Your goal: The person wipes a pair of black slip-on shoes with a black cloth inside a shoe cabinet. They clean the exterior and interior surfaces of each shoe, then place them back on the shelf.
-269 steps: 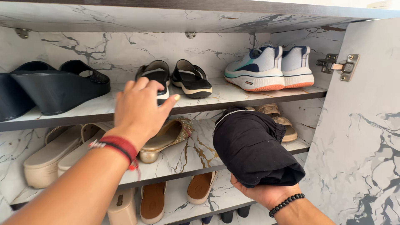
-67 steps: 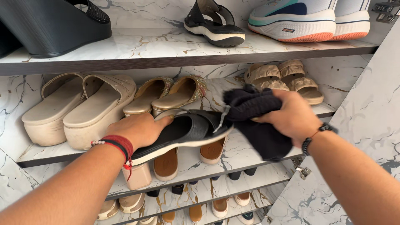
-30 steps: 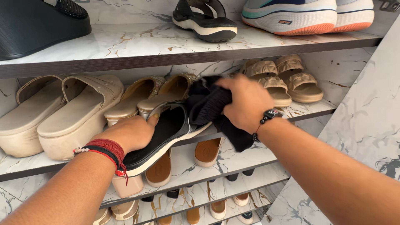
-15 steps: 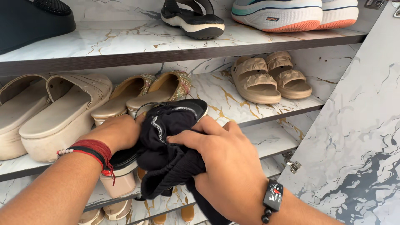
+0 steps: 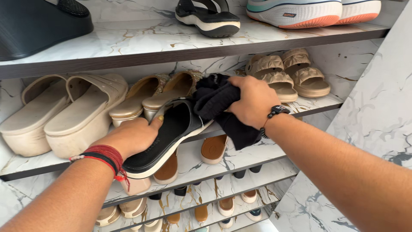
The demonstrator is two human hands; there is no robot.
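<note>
Gripping the black sandal (image 5: pixel 169 137) by its heel before the middle shelf (image 5: pixel 240 150), the left hand (image 5: pixel 133 137) steadies it; the right hand (image 5: pixel 253 101), clenched round a black cloth (image 5: pixel 214 101), has shifted from insole to toe (wiping nearly across).

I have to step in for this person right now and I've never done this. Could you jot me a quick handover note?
Left hand: holds a black sandal by its heel end, tilted up in front of the middle shelf.
Right hand: grips a bunched black cloth, pressed against the sandal's toe end.
Nearby: beige wedges and gold heels to the left, tan slides to the right. Another black sandal sits on the top shelf.
Done: sandal is off its shelf and the cloth is on it.
Left: I cannot tell how much is wiped; the sandal is not back on a shelf.
</note>
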